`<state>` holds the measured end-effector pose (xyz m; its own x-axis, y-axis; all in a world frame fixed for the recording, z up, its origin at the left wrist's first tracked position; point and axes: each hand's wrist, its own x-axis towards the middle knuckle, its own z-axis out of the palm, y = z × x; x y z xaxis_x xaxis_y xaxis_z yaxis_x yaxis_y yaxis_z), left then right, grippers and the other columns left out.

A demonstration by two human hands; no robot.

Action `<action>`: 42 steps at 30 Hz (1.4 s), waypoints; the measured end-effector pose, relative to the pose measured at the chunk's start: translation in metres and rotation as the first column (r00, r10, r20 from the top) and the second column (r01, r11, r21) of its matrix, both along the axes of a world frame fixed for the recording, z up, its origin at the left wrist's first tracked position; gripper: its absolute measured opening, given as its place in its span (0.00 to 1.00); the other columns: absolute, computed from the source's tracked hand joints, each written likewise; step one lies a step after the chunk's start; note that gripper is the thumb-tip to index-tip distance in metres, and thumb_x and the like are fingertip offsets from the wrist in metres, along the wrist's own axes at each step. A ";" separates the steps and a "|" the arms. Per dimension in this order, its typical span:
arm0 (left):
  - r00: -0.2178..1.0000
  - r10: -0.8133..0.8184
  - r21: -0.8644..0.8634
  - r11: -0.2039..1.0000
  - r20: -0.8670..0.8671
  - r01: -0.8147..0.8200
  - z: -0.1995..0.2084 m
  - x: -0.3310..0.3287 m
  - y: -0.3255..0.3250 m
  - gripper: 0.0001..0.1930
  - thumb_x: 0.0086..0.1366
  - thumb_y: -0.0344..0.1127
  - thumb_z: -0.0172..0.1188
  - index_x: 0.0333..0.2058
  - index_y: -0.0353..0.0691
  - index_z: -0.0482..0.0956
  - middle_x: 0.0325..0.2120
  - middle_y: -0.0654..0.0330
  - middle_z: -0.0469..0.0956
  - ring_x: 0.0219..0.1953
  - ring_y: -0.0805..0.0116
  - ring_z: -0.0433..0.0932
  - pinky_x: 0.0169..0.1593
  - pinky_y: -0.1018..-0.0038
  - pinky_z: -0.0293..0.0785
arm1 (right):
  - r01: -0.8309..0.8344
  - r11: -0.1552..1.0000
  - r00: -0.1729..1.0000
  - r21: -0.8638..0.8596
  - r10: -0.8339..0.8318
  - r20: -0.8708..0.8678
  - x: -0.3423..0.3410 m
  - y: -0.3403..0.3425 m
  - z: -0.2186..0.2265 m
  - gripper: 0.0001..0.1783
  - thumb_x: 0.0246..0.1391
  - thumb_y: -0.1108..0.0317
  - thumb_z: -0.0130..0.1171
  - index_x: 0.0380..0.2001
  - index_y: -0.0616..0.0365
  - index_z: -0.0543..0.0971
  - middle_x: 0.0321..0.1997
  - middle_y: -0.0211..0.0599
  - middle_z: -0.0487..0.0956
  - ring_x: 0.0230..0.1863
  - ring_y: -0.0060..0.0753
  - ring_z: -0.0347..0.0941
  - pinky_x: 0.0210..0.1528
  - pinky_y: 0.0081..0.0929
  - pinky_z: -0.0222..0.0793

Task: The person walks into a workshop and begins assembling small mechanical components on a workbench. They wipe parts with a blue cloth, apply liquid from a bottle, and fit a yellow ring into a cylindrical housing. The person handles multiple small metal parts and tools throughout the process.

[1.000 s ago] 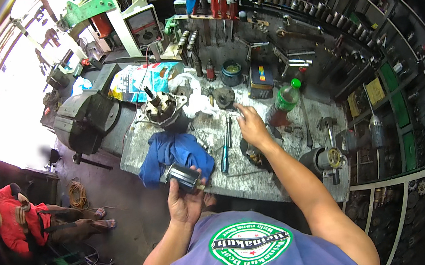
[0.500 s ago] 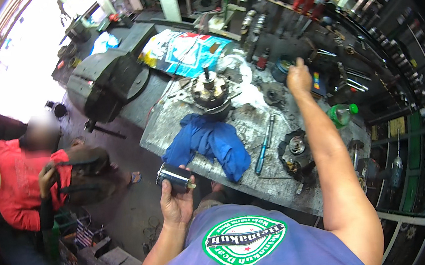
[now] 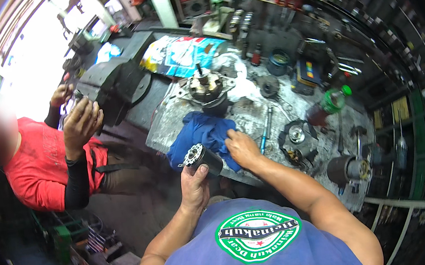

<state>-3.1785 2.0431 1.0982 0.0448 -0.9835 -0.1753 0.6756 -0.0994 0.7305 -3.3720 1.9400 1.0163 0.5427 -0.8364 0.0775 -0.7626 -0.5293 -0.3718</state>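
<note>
My left hand (image 3: 195, 188) grips a black metal cylinder (image 3: 208, 162), whose bright, notched metal end points up. In front of my body, over the bench's near edge, my right hand (image 3: 242, 149) has its fingers closed on the right side of a crumpled blue cloth (image 3: 194, 134). Behind the cloth a round metal motor part (image 3: 205, 87) stands upright, a dark shaft rising from its top. A blue-handled tool (image 3: 266, 132) lies just right of my right hand. Beyond it sits a dark round housing (image 3: 297, 135).
A green-capped bottle (image 3: 332, 101), a blue tin (image 3: 278, 62) and a dark box (image 3: 305, 75) stand on the bench's right side. Near its right corner rests a cylindrical housing (image 3: 342, 170). A large vise (image 3: 106, 86) is at left, beside a person in red (image 3: 44, 160).
My right hand has come back from the blue tin to the cloth. The left hand has moved right and turned the cylinder's notched end up. The person in red has risen, hands at the vise.
</note>
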 end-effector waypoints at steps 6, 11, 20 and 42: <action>0.988 -0.043 0.045 0.998 0.148 0.037 0.007 -0.045 0.014 0.23 0.73 0.36 0.72 0.62 0.35 0.77 0.52 0.57 0.85 0.51 0.64 0.86 0.58 0.66 0.83 | 0.199 0.972 0.942 0.129 -0.225 0.247 -0.046 0.030 0.037 0.30 0.55 0.77 0.64 0.61 0.67 0.69 0.56 0.63 0.74 0.53 0.71 0.80 0.54 0.58 0.81; 0.928 -0.195 0.037 0.980 0.317 0.193 0.016 -0.111 0.028 0.18 0.75 0.34 0.71 0.57 0.32 0.81 0.48 0.57 0.87 0.46 0.67 0.86 0.52 0.69 0.84 | 0.065 0.902 0.755 0.427 -0.324 0.570 -0.134 0.136 0.115 0.60 0.61 0.65 0.71 0.84 0.64 0.42 0.67 0.70 0.78 0.62 0.67 0.81 0.68 0.52 0.76; 0.547 -0.547 0.146 0.779 0.633 0.610 0.035 -0.263 0.100 0.27 0.74 0.45 0.74 0.57 0.23 0.82 0.48 0.51 0.87 0.49 0.67 0.84 0.56 0.68 0.79 | 0.388 0.761 0.547 0.520 -0.644 0.534 -0.256 0.273 0.114 0.65 0.59 0.51 0.76 0.83 0.71 0.46 0.67 0.76 0.77 0.69 0.61 0.79 0.72 0.45 0.74; 0.632 -0.733 -0.091 0.668 -0.251 0.738 0.034 -0.376 0.036 0.35 0.72 0.58 0.71 0.70 0.47 0.74 0.65 0.57 0.82 0.68 0.55 0.80 0.73 0.50 0.76 | 0.340 0.681 -0.072 0.649 -0.669 0.739 -0.433 0.301 0.182 0.58 0.72 0.21 0.45 0.87 0.49 0.44 0.51 0.59 0.87 0.48 0.44 0.88 0.52 0.35 0.84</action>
